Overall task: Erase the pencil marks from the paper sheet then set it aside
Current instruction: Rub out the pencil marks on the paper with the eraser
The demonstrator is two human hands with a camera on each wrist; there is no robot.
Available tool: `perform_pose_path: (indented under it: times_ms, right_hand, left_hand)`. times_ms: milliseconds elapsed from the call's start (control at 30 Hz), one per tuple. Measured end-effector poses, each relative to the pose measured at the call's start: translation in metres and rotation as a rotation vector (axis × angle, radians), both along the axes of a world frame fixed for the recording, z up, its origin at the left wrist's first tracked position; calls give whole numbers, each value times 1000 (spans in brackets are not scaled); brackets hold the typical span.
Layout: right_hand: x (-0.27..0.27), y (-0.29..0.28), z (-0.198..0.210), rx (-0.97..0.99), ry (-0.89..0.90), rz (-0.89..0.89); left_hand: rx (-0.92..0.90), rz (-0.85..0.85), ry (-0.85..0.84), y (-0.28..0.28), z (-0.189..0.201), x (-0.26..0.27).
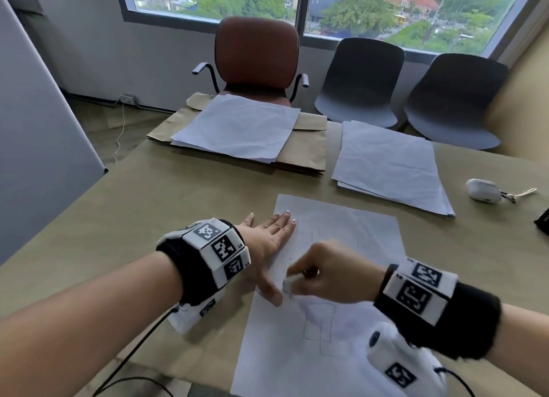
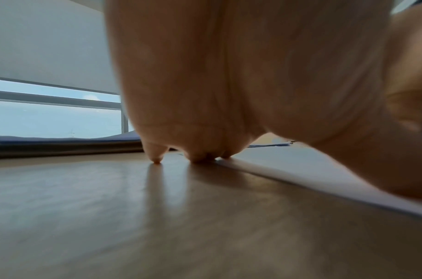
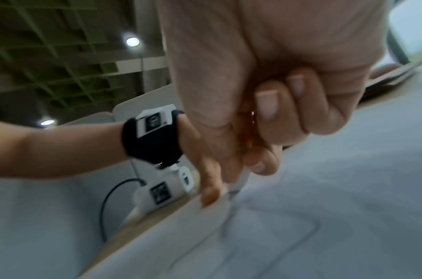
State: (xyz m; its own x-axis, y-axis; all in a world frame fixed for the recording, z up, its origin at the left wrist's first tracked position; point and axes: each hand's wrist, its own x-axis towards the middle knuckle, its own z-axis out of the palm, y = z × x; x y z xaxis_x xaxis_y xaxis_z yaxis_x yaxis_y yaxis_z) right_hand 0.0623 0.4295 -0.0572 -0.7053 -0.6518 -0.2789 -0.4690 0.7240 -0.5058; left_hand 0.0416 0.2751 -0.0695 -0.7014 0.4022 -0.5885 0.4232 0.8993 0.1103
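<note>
A white paper sheet (image 1: 341, 331) with faint pencil outlines lies on the tan table (image 1: 148, 206) in front of me. My left hand (image 1: 267, 242) lies flat with straight fingers, pressing the sheet's left edge (image 2: 300, 179) down. My right hand (image 1: 323, 272) is curled and pinches a small white eraser (image 1: 287, 284) against the paper near the left thumb. In the right wrist view the right hand's fingers (image 3: 265, 105) are folded tight, the eraser tip (image 3: 236, 186) touches the sheet (image 3: 324, 207), and the picture is blurred.
Two stacks of white paper lie farther back: one (image 1: 237, 126) on brown envelopes (image 1: 306, 153), one (image 1: 389, 168) to the right. A white earbud case (image 1: 482, 189) sits at the right. Beyond the table stand a brown chair (image 1: 257, 55) and two dark chairs (image 1: 361, 79).
</note>
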Motion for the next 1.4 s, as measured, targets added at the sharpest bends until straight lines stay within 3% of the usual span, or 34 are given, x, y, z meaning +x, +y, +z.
perform_pose_path:
  times_ms: [200,367,433,533,733,900,1000,1100,1300,1400]
  right_hand:
    - [-36,-2,-9,-118,104,-222]
    - [-2,-3,-2,-32,-59,56]
    - [-19,-1,1,17,0,2]
    - [-42,5,-2,-63,120,-184]
    - [-5,2,3,24,-45,82]
    - [-41,0,-2,-99,84,-174]
    - [-21,1,-4,-45,74,-63]
    - [-4,6,2,31,-77,86]
    - [-39,8,-4,-67,103,-199]
    - [-17,11,-7,-76,59,-84]
  left_hand:
    - [11,17,21,1,-1,1]
    - [-13,1,19,1,-1,0]
    - [-2,6,17,1,-1,0]
    - [10,4,16,1,-1,0]
    - [-15,2,7,2,0,-1]
    - [4,20,6,2,-2,-2]
    - [-8,20,6,1,-1,-2]
    - [-14,23,3,3,0,-1]
    - [-8,24,-6,2,0,-1]
    - [-16,23,-3,2,-1,-1]
